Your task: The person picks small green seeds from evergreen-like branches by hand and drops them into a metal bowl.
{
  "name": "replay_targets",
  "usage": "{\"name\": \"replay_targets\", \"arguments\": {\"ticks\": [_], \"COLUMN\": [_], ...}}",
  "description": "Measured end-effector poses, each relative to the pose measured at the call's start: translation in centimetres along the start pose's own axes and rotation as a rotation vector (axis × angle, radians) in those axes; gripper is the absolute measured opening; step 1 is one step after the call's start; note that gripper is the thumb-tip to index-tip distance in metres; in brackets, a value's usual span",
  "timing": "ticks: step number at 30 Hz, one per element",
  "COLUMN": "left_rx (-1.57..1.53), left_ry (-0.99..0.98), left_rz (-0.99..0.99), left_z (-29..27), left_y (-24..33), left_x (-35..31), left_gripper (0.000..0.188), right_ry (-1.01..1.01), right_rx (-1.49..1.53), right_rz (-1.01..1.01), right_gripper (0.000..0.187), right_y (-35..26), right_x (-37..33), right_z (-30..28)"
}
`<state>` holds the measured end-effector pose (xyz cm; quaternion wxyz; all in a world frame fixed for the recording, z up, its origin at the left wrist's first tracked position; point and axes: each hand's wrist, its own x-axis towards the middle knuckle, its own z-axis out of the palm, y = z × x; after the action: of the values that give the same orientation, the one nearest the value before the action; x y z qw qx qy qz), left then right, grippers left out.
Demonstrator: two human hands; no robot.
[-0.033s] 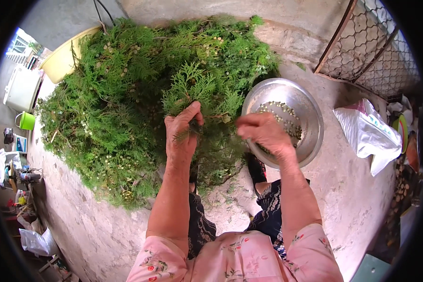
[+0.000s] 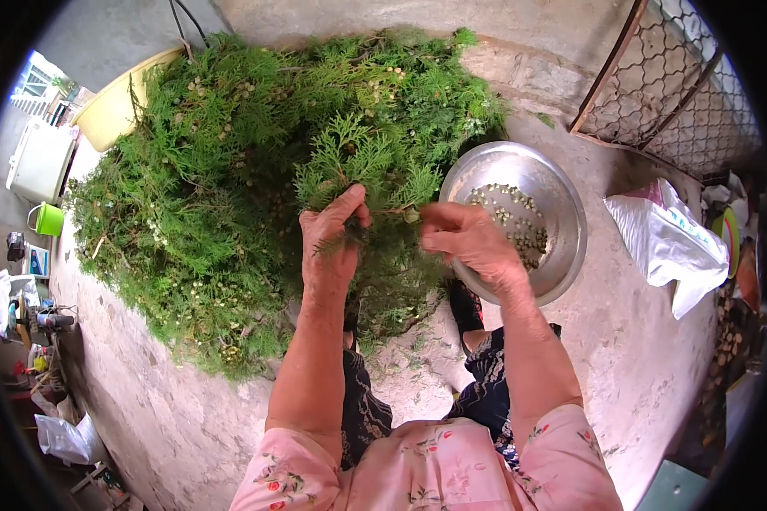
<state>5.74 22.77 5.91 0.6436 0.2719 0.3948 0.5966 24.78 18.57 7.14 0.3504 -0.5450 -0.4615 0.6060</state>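
Note:
My left hand (image 2: 334,234) is closed around the stem of a green conifer sprig (image 2: 349,153) with flat, scaly leaves. A small pale green cone (image 2: 412,214) sits on the right side of that sprig. Just right of the cone, my right hand (image 2: 469,238) has its fingers curled and pressed together; their tips are slightly blurred, and whatever they may hold is hidden. Beneath and behind the right hand is a round metal basin (image 2: 571,264) with many small green cones (image 2: 507,198) in it. A large heap of cut conifer branches (image 2: 222,170) spreads in front and to the left.
A yellow tub (image 2: 115,115) stands behind the heap at the far left, with a small green bucket (image 2: 49,220) nearer. On the right lie a white sack (image 2: 669,243) and a wire mesh panel (image 2: 682,85). My shoes and legs are below the basin and heap.
My right hand has shifted slightly left, closer to the cone on the sprig. The left hand and sprig have barely moved.

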Motion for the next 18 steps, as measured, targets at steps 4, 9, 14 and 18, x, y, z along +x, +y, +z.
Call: {"name": "replay_targets", "arguments": {"ticks": [4, 9, 14, 18], "left_rx": [0.061, 0.397, 0.443, 0.665], "left_ry": [-0.001, -0.146, -0.234, -0.139], "left_rz": [-0.012, -0.036, 0.037, 0.008], "left_z": [1.2, 1.7, 1.9, 2.1], "left_y": [0.3, 0.3, 0.0, 0.1], "left_x": [-0.7, -1.3, -1.5, -1.5], "left_gripper": [0.004, 0.017, 0.019, 0.018], "right_ry": [0.072, 0.165, 0.272, 0.292], "right_rx": [0.314, 0.312, -0.104, -0.039], "right_rz": [-0.109, -0.162, -0.501, -0.520], "right_gripper": [0.030, 0.019, 0.013, 0.012], "right_y": [0.3, -0.2, 0.6, 0.8], "right_x": [1.2, 1.4, 1.8, 1.8], "right_z": [1.9, 2.1, 2.7, 2.6]}}
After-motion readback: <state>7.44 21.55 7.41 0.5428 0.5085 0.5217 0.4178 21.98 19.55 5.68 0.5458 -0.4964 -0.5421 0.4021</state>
